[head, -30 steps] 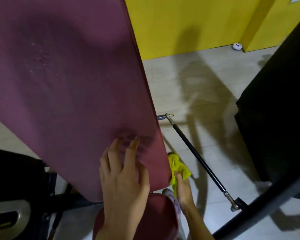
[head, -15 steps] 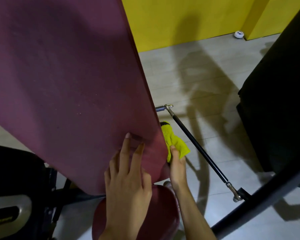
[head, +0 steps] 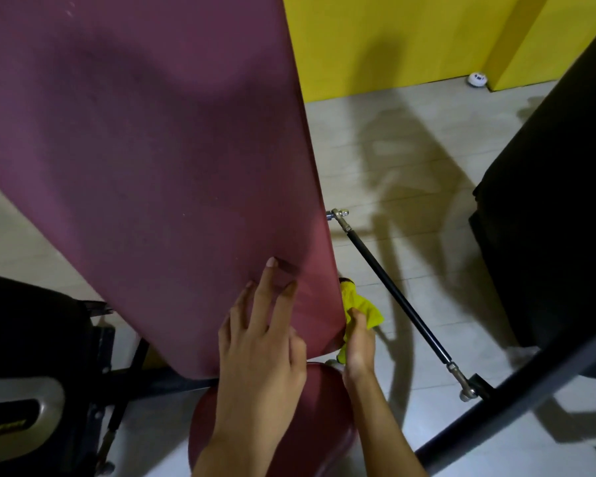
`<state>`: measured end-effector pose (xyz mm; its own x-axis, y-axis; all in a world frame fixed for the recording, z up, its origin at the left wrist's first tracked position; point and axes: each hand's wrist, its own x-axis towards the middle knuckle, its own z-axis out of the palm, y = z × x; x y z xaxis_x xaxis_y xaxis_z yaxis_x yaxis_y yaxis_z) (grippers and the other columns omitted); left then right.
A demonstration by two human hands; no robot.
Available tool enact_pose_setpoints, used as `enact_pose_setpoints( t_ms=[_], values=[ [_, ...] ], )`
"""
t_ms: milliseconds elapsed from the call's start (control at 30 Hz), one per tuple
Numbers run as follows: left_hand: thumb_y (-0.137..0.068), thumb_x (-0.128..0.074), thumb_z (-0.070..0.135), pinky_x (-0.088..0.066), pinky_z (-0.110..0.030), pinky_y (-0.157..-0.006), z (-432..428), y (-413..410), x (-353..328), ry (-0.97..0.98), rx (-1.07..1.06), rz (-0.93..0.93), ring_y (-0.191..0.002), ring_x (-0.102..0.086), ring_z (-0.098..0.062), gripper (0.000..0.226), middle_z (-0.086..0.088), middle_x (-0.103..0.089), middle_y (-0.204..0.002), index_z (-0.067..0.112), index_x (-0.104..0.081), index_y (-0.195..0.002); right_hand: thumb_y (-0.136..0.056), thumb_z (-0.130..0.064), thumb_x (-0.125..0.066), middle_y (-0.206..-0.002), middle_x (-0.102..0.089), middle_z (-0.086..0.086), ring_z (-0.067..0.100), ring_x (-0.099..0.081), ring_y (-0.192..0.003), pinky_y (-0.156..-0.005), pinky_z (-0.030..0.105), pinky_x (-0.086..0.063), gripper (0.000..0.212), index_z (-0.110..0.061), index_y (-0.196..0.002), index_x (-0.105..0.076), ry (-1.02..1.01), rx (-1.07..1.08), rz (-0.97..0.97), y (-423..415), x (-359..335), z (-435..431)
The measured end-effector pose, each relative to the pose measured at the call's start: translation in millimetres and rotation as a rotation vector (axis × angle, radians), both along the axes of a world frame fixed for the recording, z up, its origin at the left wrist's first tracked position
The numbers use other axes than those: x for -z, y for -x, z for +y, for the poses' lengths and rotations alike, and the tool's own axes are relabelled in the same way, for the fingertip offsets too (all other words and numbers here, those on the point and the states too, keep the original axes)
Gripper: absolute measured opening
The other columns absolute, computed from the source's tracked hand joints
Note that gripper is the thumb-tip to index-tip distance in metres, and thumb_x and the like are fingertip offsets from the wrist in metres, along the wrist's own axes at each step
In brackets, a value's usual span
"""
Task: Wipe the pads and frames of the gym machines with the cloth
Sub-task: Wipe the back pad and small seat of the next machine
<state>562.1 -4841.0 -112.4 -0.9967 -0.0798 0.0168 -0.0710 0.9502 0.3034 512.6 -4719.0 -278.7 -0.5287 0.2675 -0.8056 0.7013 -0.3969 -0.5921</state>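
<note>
A large maroon back pad (head: pixel 145 160) slopes down from the upper left. My left hand (head: pixel 258 359) lies flat on its lower end, fingers spread, holding nothing. My right hand (head: pixel 356 342) grips a yellow cloth (head: pixel 358 304) and presses it against the pad's lower right edge; part of the cloth is hidden behind the pad. Under both hands sits a round maroon seat pad (head: pixel 324 414).
A thin black rod (head: pixel 393 297) with metal end joints runs diagonally over the pale floor to the right of the cloth. A dark frame bar (head: pixel 516 401) crosses the lower right, below a black bulk (head: pixel 558 208). Dark machine parts (head: pixel 28 373) stand at lower left. Behind is a yellow wall (head: pixel 393 39).
My right hand slid the cloth up along the pad's right edge, then a little back down. My left hand has stayed pressed on the pad's lower end.
</note>
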Motion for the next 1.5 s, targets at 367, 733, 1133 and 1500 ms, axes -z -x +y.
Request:
enact_pose_setpoints(
  t_ms=[367,733,1133,1500],
  values=[
    [-0.071,-0.068,0.014,-0.049,-0.056,-0.101,-55.7,-26.0,-70.3,-0.013,-0.075,0.077,-0.137,-0.049,-0.035,0.051,-0.007,-0.046,-0.155,0.021,-0.067,-0.122,-0.103,-0.032,-0.056,-0.130,-0.069,-0.011,0.009,-0.061,-0.126,-0.113,0.035,-0.042,0.020,-0.032,-0.120,-0.067,-0.078,0.112,0.687,50.4,-219.3,-62.2],
    [-0.069,-0.082,0.018,-0.053,-0.054,-0.097,-120.6,-39.1,-137.5,-0.076,-0.201,0.124,-0.137,-0.047,-0.032,0.053,-0.004,-0.041,-0.157,0.025,-0.067,-0.119,-0.102,-0.035,-0.047,-0.164,-0.026,-0.028,0.004,-0.005,-0.158,-0.125,0.064,0.000,0.054,-0.056,-0.149,-0.033,-0.727,-0.205,1.247,69.0,-350.8,-137.6],
    [-0.071,-0.081,0.018,-0.058,-0.046,-0.087,-183.4,-76.9,-99.4,-0.342,-0.383,0.180,-0.125,-0.053,-0.019,0.058,0.010,-0.051,-0.142,0.035,-0.061,-0.122,-0.078,-0.029,-0.077,-0.101,-0.069,0.002,0.029,-0.056,-0.130,-0.124,0.048,-0.021,0.029,-0.016,-0.102,-0.067,-1.862,-1.024,1.771,107.6,-378.4,-250.4],
    [-0.083,-0.070,0.021,-0.056,-0.039,-0.093,-187.2,-65.8,-86.8,-0.316,-0.408,0.143,-0.124,-0.058,-0.021,0.054,0.006,-0.051,-0.142,0.027,-0.057,-0.135,-0.080,-0.037,-0.060,-0.089,-0.068,0.003,0.033,-0.060,-0.099,-0.110,0.049,-0.033,0.024,-0.018,-0.093,-0.065,-2.207,-1.634,1.933,121.6,-417.9,-237.6]
  ],
)
